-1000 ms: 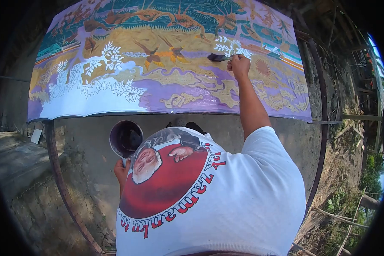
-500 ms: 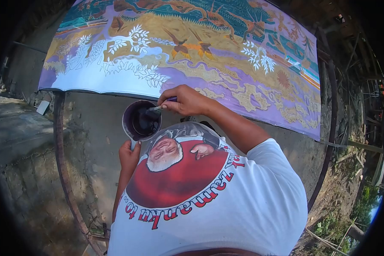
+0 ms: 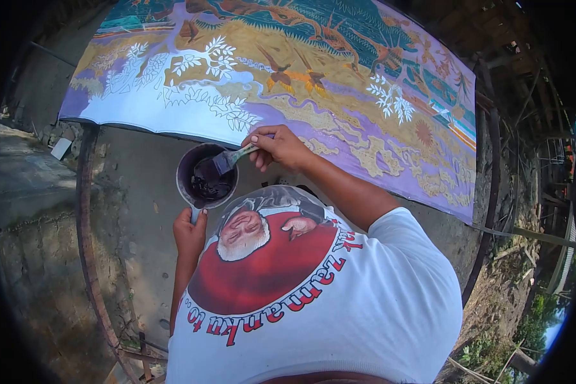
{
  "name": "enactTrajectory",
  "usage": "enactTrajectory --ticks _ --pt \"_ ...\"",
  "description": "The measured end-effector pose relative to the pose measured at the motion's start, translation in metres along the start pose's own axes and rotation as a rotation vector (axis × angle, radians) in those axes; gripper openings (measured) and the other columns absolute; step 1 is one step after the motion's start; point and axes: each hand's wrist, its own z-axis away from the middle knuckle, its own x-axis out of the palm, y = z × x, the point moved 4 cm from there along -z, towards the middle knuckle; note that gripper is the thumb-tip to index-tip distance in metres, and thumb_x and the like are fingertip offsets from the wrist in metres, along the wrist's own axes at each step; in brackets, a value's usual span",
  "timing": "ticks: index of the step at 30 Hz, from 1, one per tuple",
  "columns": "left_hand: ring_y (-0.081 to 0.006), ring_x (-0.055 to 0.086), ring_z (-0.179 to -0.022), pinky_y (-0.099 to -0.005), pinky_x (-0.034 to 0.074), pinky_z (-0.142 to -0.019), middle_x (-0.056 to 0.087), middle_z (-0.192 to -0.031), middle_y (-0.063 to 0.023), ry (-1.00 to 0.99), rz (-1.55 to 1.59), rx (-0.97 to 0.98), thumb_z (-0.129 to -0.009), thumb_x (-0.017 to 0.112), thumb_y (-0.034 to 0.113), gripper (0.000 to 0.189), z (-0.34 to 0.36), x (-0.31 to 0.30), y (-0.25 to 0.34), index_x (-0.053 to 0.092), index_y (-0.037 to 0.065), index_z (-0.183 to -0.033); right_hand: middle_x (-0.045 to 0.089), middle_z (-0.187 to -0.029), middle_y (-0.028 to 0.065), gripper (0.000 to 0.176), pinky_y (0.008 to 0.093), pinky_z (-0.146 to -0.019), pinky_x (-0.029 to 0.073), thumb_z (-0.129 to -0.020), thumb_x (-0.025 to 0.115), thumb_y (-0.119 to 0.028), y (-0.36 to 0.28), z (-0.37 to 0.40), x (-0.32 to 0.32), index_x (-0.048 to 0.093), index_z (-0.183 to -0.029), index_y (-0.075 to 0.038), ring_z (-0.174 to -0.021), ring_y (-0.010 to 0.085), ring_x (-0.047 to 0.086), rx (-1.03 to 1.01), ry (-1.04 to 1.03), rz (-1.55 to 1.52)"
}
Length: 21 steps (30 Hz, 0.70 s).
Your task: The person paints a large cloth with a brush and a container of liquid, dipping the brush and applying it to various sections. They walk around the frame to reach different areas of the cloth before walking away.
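Observation:
My right hand (image 3: 275,147) is closed round the handle of a flat brush (image 3: 227,160). The brush's bristles are over the inside of a round pot (image 3: 180,176) with dark purple liquid (image 3: 210,185) in it. Below the pot, my left hand (image 3: 189,232) is closed on its pale handle (image 3: 197,214). Just beyond the pot lies the near edge of a large stretched cloth (image 3: 326,137), painted with purple, tan and teal patterns. Its left part is a white area (image 3: 153,112) with outlined leaves.
A dark curved rail (image 3: 86,237) runs down the left side, and another frame bar (image 3: 489,192) stands at the right. A small white piece (image 3: 61,148) lies on the ground at the left. Plants (image 3: 493,349) show at the lower right.
The brush has risen out of the dark liquid, so its bristles now show. My right hand has moved slightly right. The pot has shifted a little left.

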Motion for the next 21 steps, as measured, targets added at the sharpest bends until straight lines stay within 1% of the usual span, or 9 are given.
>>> enactTrajectory --ticks 1,5,7,8,10,11,13,18,21 --pt "-0.0056 0.037 -0.057 -0.0303 0.03 -0.049 0.043 -0.059 0.0035 0.009 0.013 -0.025 -0.092 0.073 0.018 0.039 0.0 0.0 -0.007 0.045 0.006 -0.067 0.067 -0.082 0.0096 0.029 0.0307 -0.059 0.057 -0.104 0.057 -0.023 -0.003 0.005 -0.015 0.068 -0.113 0.001 -0.066 0.0158 0.066 -0.007 0.051 -0.075" --pt "-0.0048 0.038 -0.057 -0.0288 0.031 -0.049 0.045 -0.059 0.0042 0.035 0.009 -0.056 -0.093 0.073 0.019 0.037 0.004 -0.002 -0.012 0.049 0.006 -0.069 0.068 -0.083 0.0109 0.03 0.0314 -0.059 0.057 -0.104 0.057 -0.025 -0.021 0.024 -0.097 0.067 -0.115 0.001 -0.067 0.0166 0.066 -0.195 0.322 -0.272" --pt "-0.0048 0.038 -0.056 -0.0287 0.031 -0.049 0.045 -0.06 0.0042 0.045 0.014 -0.062 -0.093 0.073 0.019 0.036 0.005 -0.001 -0.019 0.05 0.006 -0.07 0.069 -0.085 0.0101 0.033 0.0312 -0.061 0.06 -0.105 0.056 -0.027 -0.029 0.027 -0.147 0.065 -0.118 0.002 -0.066 0.0153 0.067 -0.295 0.475 -0.277" --pt "-0.0049 0.038 -0.056 -0.0286 0.031 -0.049 0.046 -0.06 0.0042 0.052 0.016 -0.063 -0.093 0.073 0.02 0.035 0.006 -0.001 -0.022 0.051 0.006 -0.07 0.069 -0.085 0.0101 0.033 0.0312 -0.061 0.06 -0.105 0.056 -0.027 -0.03 0.024 -0.169 0.065 -0.118 0.002 -0.066 0.0153 0.067 -0.293 0.471 -0.275" --pt "-0.0052 0.039 -0.057 -0.0287 0.031 -0.05 0.047 -0.06 0.004 0.054 0.012 -0.071 -0.093 0.073 0.02 0.035 0.007 0.001 -0.024 0.051 0.006 -0.07 0.069 -0.085 0.0105 0.031 0.0315 -0.06 0.061 -0.105 0.056 -0.026 -0.031 0.017 -0.215 0.065 -0.116 0.002 -0.065 0.0161 0.067 -0.376 0.687 -0.221" --pt "-0.0054 0.039 -0.057 -0.0288 0.032 -0.05 0.047 -0.061 0.0039 0.052 0.006 -0.076 -0.093 0.073 0.019 0.034 0.008 0.002 -0.024 0.051 0.005 -0.07 0.069 -0.085 0.0105 0.031 0.0315 -0.06 0.061 -0.105 0.056 -0.026 -0.026 0.006 -0.231 0.065 -0.116 0.002 -0.065 0.0161 0.067 -0.374 0.683 -0.222" --pt "-0.0057 0.039 -0.057 -0.029 0.032 -0.05 0.047 -0.061 0.0039 0.062 0.001 -0.079 -0.093 0.073 0.019 0.035 0.009 0.005 -0.02 0.051 0.005 -0.07 0.069 -0.085 0.0131 0.03 0.0321 -0.056 0.06 -0.103 0.057 -0.022 -0.021 -0.01 -0.255 0.065 -0.115 0.004 -0.064 0.018 0.067 -0.345 0.797 -0.166" --pt "-0.0064 0.041 -0.058 -0.0296 0.033 -0.051 0.048 -0.061 0.0035 0.075 -0.037 -0.087 -0.094 0.072 0.019 0.035 0.012 0.01 -0.014 0.051 0.005 -0.071 0.07 -0.083 0.0128 0.029 0.0323 -0.055 0.061 -0.104 0.057 -0.022 -0.026 -0.048 -0.244 0.065 -0.114 0.004 -0.062 0.0174 0.067 -0.286 0.75 -0.003" --pt "-0.0061 0.041 -0.059 -0.0297 0.033 -0.052 0.049 -0.062 0.0033 0.074 0.003 -0.131 -0.094 0.072 0.019 0.034 0.017 0.016 -0.016 0.051 0.005 -0.071 0.07 -0.083 0.0131 0.029 0.0317 -0.055 0.061 -0.104 0.058 -0.021 -0.037 -0.042 -0.244 0.066 -0.113 0.005 -0.062 0.017 0.067 -0.278 0.728 0.075"
